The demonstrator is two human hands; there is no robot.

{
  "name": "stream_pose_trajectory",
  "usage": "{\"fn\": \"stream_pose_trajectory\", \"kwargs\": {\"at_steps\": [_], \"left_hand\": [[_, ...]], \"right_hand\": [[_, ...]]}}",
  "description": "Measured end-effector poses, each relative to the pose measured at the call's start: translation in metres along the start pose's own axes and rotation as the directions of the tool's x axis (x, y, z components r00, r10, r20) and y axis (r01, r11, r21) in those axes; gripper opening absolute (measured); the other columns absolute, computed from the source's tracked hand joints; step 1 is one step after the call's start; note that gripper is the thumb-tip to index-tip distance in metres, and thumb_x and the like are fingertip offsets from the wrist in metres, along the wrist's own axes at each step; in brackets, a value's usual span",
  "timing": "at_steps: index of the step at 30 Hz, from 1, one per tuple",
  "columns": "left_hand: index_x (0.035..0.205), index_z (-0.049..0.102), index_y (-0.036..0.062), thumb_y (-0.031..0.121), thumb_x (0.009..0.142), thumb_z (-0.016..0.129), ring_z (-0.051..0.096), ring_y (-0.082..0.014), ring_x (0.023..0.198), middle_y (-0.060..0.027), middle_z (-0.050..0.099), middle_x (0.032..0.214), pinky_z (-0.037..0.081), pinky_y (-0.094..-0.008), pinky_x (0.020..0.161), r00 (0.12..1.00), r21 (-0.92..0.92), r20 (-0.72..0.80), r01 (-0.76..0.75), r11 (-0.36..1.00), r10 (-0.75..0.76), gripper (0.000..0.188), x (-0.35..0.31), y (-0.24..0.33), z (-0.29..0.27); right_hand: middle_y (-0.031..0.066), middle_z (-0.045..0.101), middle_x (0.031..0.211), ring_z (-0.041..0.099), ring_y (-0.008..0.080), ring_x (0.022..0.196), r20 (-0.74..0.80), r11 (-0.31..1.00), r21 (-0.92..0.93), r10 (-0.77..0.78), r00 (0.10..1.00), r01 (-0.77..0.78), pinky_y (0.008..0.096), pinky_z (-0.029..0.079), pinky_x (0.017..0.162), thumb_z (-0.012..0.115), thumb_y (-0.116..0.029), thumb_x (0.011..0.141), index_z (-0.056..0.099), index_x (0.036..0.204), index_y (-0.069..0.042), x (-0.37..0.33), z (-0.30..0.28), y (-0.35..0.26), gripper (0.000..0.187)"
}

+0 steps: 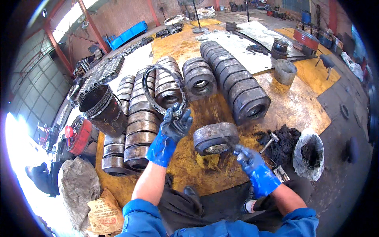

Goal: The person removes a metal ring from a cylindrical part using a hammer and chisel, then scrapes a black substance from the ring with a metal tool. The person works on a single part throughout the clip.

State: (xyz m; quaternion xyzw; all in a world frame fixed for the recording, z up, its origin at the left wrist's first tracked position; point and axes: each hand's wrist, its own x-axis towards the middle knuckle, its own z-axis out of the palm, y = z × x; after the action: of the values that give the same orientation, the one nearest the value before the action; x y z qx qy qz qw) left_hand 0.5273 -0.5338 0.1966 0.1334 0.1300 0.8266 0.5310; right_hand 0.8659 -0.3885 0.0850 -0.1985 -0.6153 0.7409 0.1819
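Observation:
My left hand (pixel 173 125), in a blue rubber glove blackened with grease, is raised and closed on the lower edge of a thin, shiny black ring (pixel 146 90). My right hand (pixel 251 161), gloved alike, grips a thin tool (pixel 226 139) whose blurred end lies over a thick metal ring (pixel 208 136). What kind of tool it is, I cannot make out. The thick ring rests by itself on the stained yellow floor sheet (pixel 185 177) in front of me. Rows of similar thick metal rings (pixel 233 75) lie on their sides beyond it.
To the left, a grimy black bucket (pixel 104 110) stands beside the rows, with a red drum (pixel 81 136) near it. At right are a heap of black fibrous material (pixel 281 148), a hammer (pixel 269 141) and a bag-lined container (pixel 309 155). Sacks (pixel 79 183) lie lower left.

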Motion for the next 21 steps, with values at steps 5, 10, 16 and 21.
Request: {"fn": "stream_pose_trajectory", "kwargs": {"at_steps": [5, 10, 16, 21], "left_hand": [[0.117, 0.072, 0.0227, 0.041, 0.096, 0.061, 0.051, -0.0290, 0.134, -0.0020, 0.066, 0.130, 0.037, -0.0534, 0.112, 1.000, -0.059, 0.027, -0.002, 0.998, 0.004, 0.030, -0.014, -0.038, 0.009], [0.116, 0.072, 0.0236, 0.039, 0.092, 0.065, 0.046, -0.0279, 0.138, -0.0040, 0.061, 0.138, 0.033, -0.0535, 0.115, 0.998, -0.015, 0.060, 0.003, 1.000, -0.002, 0.030, -0.011, -0.079, 0.038], [0.122, 0.068, 0.0212, 0.040, 0.088, 0.069, 0.049, -0.0309, 0.134, -0.0063, 0.060, 0.138, 0.036, -0.0558, 0.111, 0.998, 0.019, -0.010, 0.068, 0.998, -0.068, 0.039, -0.002, -0.092, 0.028], [0.132, 0.061, 0.0110, 0.043, 0.085, 0.072, 0.051, -0.0355, 0.131, -0.0112, 0.058, 0.139, 0.041, -0.0607, 0.107, 0.999, 0.229, -0.012, 0.043, 0.972, -0.041, 0.058, -0.002, -0.107, 0.030]], "right_hand": [[0.0106, 0.073, 0.106, 0.069, 0.0130, 0.079, -0.159, 0.966, 0.195, -0.139, 0.977, 0.169, 0.0248, 0.053, 0.066, 0.061, -0.040, 0.098, 0.059, 0.130, -0.005, -0.008, 0.032, -0.133, 0.048], [0.0162, 0.072, 0.109, 0.072, 0.0182, 0.080, -0.185, 0.861, 0.498, -0.010, 0.983, 0.103, 0.0277, 0.056, 0.062, 0.061, -0.037, 0.099, 0.056, 0.132, -0.002, -0.001, 0.045, -0.128, 0.048], [0.0120, 0.073, 0.100, 0.071, 0.0157, 0.079, -0.020, 0.856, 0.514, -0.058, 0.998, 0.060, 0.0260, 0.056, 0.061, 0.058, -0.037, 0.101, 0.058, 0.131, 0.000, 0.006, 0.050, -0.123, 0.047], [0.0081, 0.074, 0.099, 0.069, 0.0113, 0.079, -0.001, 0.869, 0.493, -0.060, 0.998, 0.053, 0.0223, 0.053, 0.064, 0.057, -0.040, 0.101, 0.062, 0.129, -0.003, 0.010, 0.053, -0.108, 0.047]]}}
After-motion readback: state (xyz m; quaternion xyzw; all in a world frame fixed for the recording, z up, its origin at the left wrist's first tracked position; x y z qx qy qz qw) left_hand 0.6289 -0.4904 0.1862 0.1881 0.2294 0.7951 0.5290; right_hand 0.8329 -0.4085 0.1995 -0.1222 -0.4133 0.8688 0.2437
